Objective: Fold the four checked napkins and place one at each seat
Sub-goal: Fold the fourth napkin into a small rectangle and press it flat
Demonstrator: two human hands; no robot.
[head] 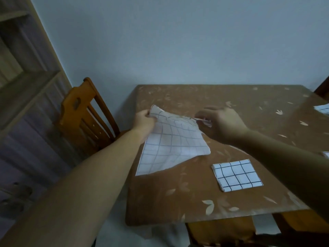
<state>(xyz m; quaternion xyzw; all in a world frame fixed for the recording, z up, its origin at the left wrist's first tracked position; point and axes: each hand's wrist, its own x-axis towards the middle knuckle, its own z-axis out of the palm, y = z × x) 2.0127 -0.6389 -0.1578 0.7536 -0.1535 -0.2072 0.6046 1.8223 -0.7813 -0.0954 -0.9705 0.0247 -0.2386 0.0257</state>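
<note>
A white checked napkin [170, 145] is lifted at its far edge above the left side of the brown table [231, 97], its near corners trailing on the tabletop. My left hand [144, 120] pinches the napkin's far left corner. My right hand [222, 122] pinches its far right corner. A folded checked napkin [236, 174] lies flat as a small square near the table's front edge. Part of another checked napkin [323, 108] shows at the right edge of the table.
A wooden chair [83, 113] stands at the table's left side, and a second chair seat [220, 232] sits under the front edge. A wooden shelf unit [21, 68] fills the left. A sliver of white cloth [326, 154] shows at the far right.
</note>
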